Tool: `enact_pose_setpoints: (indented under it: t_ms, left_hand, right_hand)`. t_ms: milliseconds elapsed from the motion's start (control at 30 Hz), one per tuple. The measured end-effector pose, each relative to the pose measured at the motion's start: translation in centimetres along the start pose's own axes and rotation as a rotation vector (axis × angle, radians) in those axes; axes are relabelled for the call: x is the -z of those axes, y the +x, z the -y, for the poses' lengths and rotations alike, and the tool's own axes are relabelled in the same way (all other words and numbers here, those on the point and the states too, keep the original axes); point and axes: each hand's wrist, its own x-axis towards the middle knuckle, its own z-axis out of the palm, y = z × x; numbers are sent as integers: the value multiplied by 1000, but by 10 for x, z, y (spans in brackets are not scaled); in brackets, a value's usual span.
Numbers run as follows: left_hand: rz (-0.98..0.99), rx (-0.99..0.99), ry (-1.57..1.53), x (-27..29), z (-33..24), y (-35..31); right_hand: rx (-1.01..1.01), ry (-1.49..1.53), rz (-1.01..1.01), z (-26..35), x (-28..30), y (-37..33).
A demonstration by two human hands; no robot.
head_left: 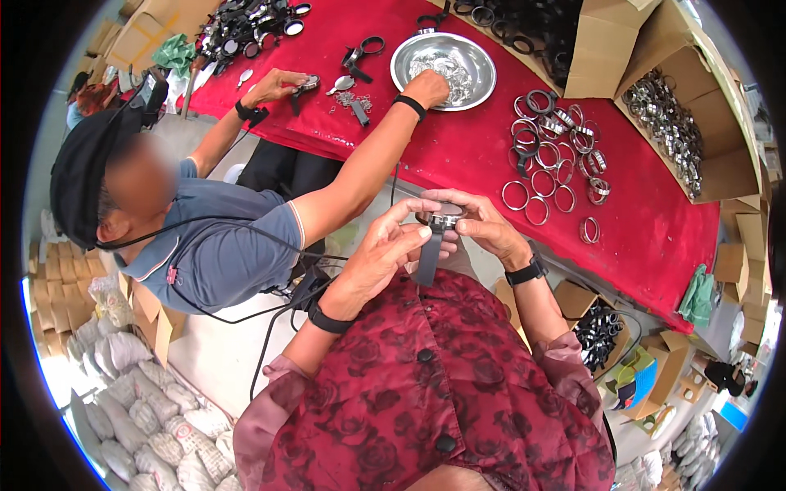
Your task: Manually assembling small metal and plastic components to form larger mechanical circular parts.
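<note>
One left hand (383,250), one right hand (495,235) in my remote view, both pinched closed on one round metal piece with black strap (442,221), before floral garment (377,352). Beyond: one red table (458,147), overlapping rings (582,141) I cannot count; one co-worker's hand (430,87) inside one steel bowl (483,72); two ring-filled cartons (610,45).

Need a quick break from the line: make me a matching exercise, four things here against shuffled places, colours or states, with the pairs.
1. Black strap piece
2. Metal bowl
3. Tablecloth
4. Loose rings

A. Red
B. Strewn to the bowl's right
C. Held between left hand and right hand
D. Co-worker's hand in it

Pairs: 1-C, 2-D, 3-A, 4-B
</note>
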Motion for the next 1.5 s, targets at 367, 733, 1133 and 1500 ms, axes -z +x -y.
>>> enact_pose_setpoints:
  t_ms: [367,733,1133,1500]
  left_hand:
    - [-61,-82,76,-15,-10,2]
    - [-124,-112,109,-14,-9,10]
    - [-49,-101,140,-11,-15,9]
    - [-143,-46,215,5,4,23]
  right_hand:
    - [588,-892,-454,41,-20,-15]
    - [650,-1014,-523,45,-50,-8]
    - [581,-963,-497,45,-56,-7]
    - [449,-894,-532,26,-44,-3]
